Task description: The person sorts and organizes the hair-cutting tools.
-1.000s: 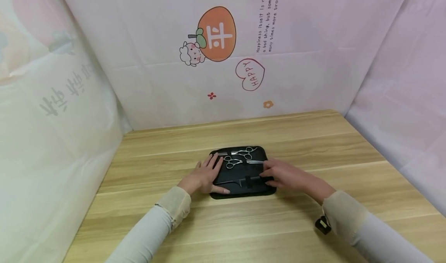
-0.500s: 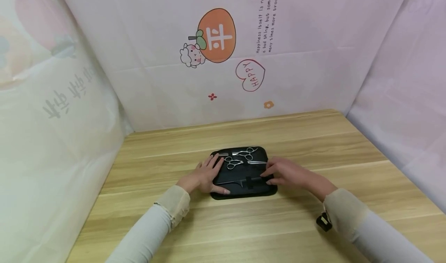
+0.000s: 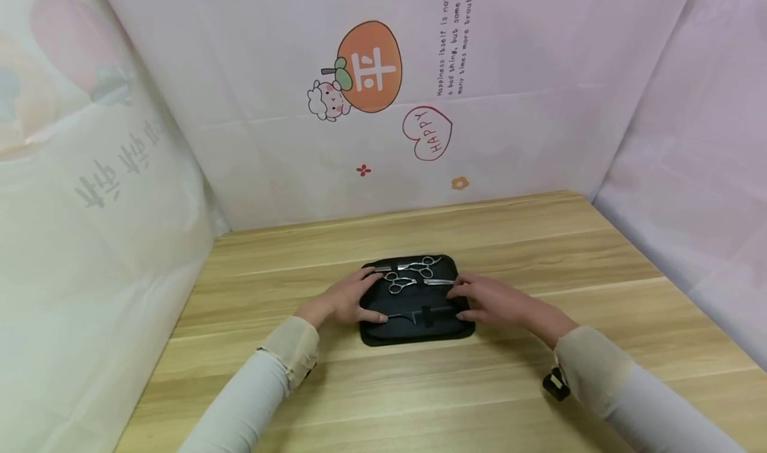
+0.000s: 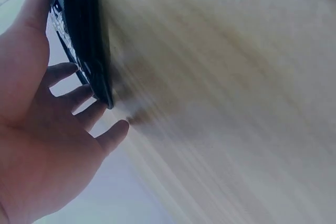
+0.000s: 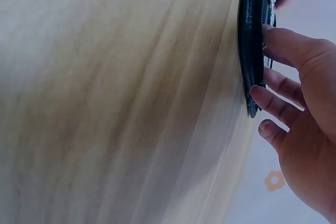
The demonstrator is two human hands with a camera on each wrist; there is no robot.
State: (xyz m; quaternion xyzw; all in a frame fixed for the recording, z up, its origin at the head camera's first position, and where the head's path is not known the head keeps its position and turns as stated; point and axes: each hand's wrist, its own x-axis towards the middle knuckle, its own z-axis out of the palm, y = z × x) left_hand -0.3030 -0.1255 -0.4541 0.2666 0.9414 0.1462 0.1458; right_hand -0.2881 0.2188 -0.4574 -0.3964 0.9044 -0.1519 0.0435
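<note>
Blk zip case lies open-faced on the wood-grain tabletop, btwn the 2 hands. L hand at its near-L side: fingers apart & relaxed, thumb over the case by the comb's tail end, fingertips at the far-L corner, little finger clear of the edge in the L wrist view; nothing gripped. R hand at the R edge, fingers loosely bent & parted, thumb touching the zip side; nothing lifted. Inside, btwn the hands: upper scissors, handles toward R hand, tip toward L fingers; lower scissors the other way round, handles by L fingers, blades running to R fingers; then blk rat-tail comb nearer the person, tail toward L thumb, under a blk strap. Both arms in pale sleeves w/ beige cuffs; small blk device below R wrist. Beyond the hands, white backdrop w/ orange fruit print & "HAPPY" heart.
</note>
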